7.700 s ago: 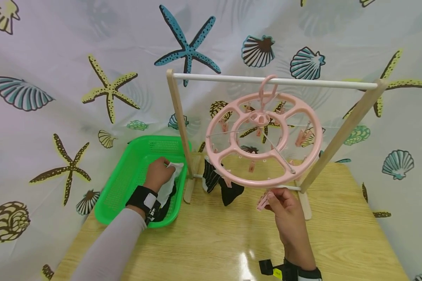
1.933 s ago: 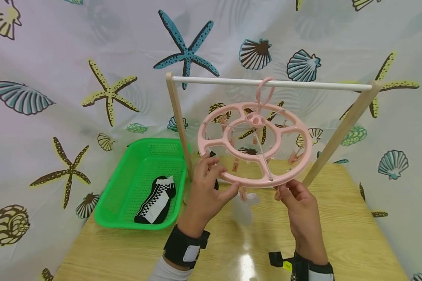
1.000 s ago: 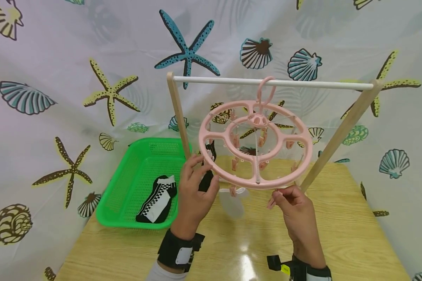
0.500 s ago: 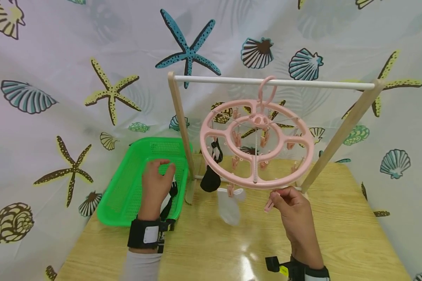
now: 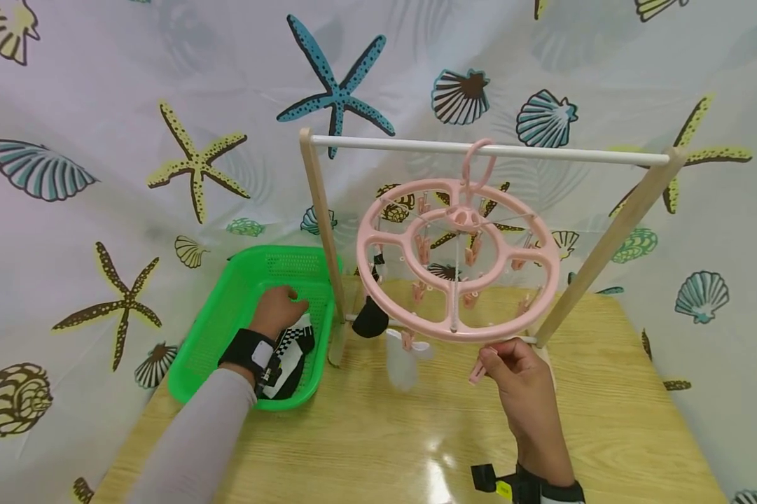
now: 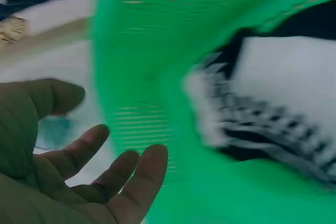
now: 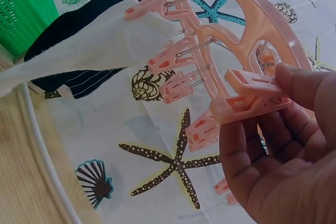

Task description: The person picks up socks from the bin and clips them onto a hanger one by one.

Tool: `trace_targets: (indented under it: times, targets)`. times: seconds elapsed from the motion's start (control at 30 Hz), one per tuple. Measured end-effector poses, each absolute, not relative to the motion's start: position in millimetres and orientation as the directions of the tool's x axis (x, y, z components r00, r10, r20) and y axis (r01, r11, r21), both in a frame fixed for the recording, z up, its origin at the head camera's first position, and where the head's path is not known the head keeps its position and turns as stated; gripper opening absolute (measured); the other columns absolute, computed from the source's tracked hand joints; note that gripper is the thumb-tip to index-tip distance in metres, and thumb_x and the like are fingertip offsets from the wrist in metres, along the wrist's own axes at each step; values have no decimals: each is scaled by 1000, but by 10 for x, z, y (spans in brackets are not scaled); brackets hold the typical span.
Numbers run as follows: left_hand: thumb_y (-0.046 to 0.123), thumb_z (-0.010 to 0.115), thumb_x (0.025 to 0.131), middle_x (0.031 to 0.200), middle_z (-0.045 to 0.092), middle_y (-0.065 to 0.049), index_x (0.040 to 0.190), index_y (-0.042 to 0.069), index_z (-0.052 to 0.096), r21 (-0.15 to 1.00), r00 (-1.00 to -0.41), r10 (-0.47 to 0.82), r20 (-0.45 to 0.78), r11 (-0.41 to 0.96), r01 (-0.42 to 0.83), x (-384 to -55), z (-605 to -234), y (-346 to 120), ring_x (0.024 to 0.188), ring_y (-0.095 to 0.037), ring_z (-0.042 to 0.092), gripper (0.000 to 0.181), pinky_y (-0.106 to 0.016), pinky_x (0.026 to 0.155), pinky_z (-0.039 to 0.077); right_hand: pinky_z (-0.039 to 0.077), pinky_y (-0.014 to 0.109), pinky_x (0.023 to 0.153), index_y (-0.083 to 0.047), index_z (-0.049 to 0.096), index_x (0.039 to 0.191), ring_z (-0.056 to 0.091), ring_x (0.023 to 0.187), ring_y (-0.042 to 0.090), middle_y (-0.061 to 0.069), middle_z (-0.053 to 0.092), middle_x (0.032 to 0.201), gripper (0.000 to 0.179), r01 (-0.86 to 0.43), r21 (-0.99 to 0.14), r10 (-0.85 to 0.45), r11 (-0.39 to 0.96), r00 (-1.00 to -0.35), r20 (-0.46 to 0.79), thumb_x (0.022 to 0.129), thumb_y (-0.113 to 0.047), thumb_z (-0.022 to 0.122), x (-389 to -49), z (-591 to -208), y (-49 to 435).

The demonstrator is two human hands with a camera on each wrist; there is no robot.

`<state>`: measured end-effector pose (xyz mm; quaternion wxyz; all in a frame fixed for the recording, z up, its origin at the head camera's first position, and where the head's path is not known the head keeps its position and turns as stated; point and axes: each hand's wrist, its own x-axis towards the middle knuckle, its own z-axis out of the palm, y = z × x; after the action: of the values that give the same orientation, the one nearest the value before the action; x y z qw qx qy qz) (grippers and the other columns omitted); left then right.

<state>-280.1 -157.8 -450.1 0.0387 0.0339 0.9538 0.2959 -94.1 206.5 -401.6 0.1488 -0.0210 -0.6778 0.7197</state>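
Note:
My left hand (image 5: 279, 311) hovers over the green basket (image 5: 192, 364), thumb and fingers apart around nothing. Just below it lies a black-and-white checkered sock (image 5: 286, 374), at the right of the left wrist view. Between thumb and fingers my right hand (image 5: 526, 392) pinches a pink clothespin (image 7: 254, 85), its handles squeezed, under the front rim of the pink round hanger (image 5: 465, 217). From another clip to the left hangs a white sock (image 5: 402, 364). Behind that, a black sock (image 5: 370, 318) dangles from the same hanger, partly hidden by its rim.
The hanger's hook sits on a white rod (image 5: 391, 144) between two wooden posts (image 5: 318, 196). Several unoccupied clips dangle from the rings. A wooden table (image 5: 378, 448) carries rack and basket; a shell-patterned cloth (image 5: 227, 56) stands close behind.
The white sock that my left hand held at the basket now hangs clipped. My left hand has left the hanger's rim for the basket. My right hand keeps pinching a clothespin.

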Motion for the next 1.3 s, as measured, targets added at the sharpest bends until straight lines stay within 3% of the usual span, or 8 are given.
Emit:
trace_targets:
  times: [0.13,0.27,0.53,0.63,0.83,1.03,1.13,1.3]
  targets:
    - [14,56,91,80,58,-19,91,-12,60,566,-975,21,-223,817,-112,-2879,-4730,-1690,68,-28,56,26,-36,63,49,56,26,71,18,50,97,65,64,16,11,64,83,22,-183,-982,243,-42,-955,168,97,-1,62,-927,-4012,2067]
    - [13,55,90,69,44,-9,82,-5,52,567,-934,-57,-352,781,-261,-2863,-4864,-1750,54,-20,45,20,-30,49,41,56,27,72,18,50,99,65,66,17,14,64,85,24,-177,-983,232,-42,-959,163,97,-3,62,-917,-4012,2058]
    - [12,59,88,52,25,5,54,16,29,530,-984,-19,-178,841,-112,-2787,-4857,-1697,45,-12,29,45,-26,48,28,56,27,72,19,50,100,65,66,17,9,65,85,24,-175,-984,233,-38,-959,161,98,-2,61,-919,-4014,2047]
    - [8,58,87,50,24,6,51,17,28,506,-993,18,-119,862,-45,-2764,-4800,-1658,47,-12,26,48,-26,49,26,56,27,73,19,49,101,65,67,17,9,64,87,24,-170,-985,225,-35,-962,158,98,-2,61,-923,-4012,2043]
    - [8,57,92,55,30,2,58,8,40,542,-999,16,-42,840,-10,-2757,-4667,-1552,49,-13,28,38,-27,49,26,56,27,73,19,49,103,65,68,17,7,64,89,24,-158,-987,232,-28,-962,147,98,-1,60,-929,-4014,2040]
    - [10,57,97,82,61,-21,100,-11,63,619,-998,20,61,784,53,-2695,-4504,-1447,65,-28,55,22,-43,63,46,56,27,72,19,49,102,65,68,16,8,63,88,22,-164,-986,245,-28,-957,152,97,1,60,-930,-4019,2040]
    - [10,57,98,103,64,-27,114,-11,63,672,-994,5,106,737,75,-2587,-4413,-1401,80,-36,61,27,-49,72,50,56,27,72,19,50,101,65,68,17,10,63,89,20,-168,-986,246,-26,-957,156,97,1,60,-928,-4020,2038]
    - [11,59,99,108,65,-25,113,-6,65,767,-975,-60,212,629,128,-2294,-4283,-1312,86,-36,65,23,-46,69,51,56,27,73,17,50,101,65,70,16,8,64,89,20,-142,-990,253,-28,-959,130,97,0,61,-924,-4019,2030]
